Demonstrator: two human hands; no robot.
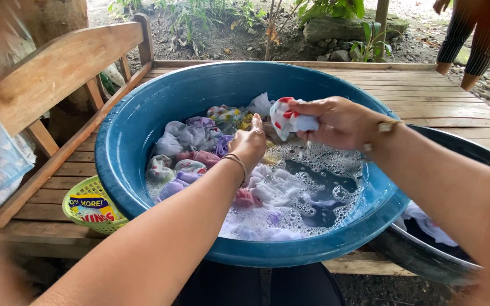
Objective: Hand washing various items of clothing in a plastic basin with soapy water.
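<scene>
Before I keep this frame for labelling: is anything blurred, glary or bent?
Head view: soft, even daylight, no hard shadows or glare. The blue basin, the right hand with its white-and-red cloth, and the left hand are sharp. The near forearms and the left edge are blurred. The wide lens bows the bench planks.

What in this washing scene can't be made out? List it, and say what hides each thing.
- Left hand, head view: fingers turned away, so its grip on the white cloth with red spots is unseen.
- Clothes under the suds in the blue basin: foam and cloudy water cover them.
- Dark basin: cut off by the right arm and frame edge.
- Yellow-green basket: partly behind the blue basin.
- Person standing behind: only legs show.
</scene>
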